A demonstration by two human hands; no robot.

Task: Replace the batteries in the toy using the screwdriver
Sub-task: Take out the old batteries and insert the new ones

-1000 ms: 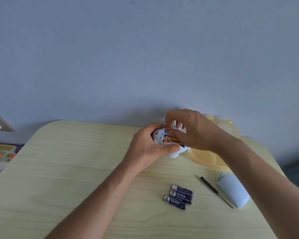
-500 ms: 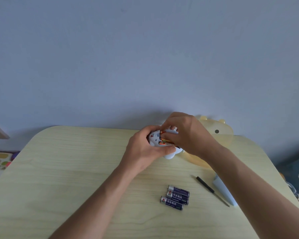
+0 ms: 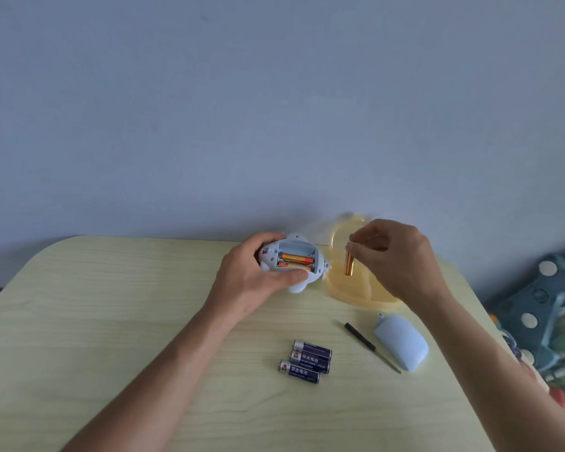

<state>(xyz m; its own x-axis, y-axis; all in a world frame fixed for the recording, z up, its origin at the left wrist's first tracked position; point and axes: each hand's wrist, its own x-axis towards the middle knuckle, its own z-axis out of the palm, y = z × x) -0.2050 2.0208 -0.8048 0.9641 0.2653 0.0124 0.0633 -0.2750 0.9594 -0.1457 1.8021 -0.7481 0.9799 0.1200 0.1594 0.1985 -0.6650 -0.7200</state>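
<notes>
My left hand grips the pale blue toy, belly up, with its battery bay open. Two orange batteries lie in the bay; the slot above them is bare. My right hand pinches a third orange battery by its top end, hanging upright over the yellow tray. Three purple batteries lie side by side on the table in front. The black screwdriver lies to their right, next to the pale blue battery cover.
The wooden table has rounded far corners and stands against a blue-grey wall. Coloured toys and a blue spotted mat lie on the floor off the table's right edge.
My right hand has lifted one orange battery out of the toy and carried it right, over the yellow tray. The open bay now shows two batteries. The camera view shifted slightly.
</notes>
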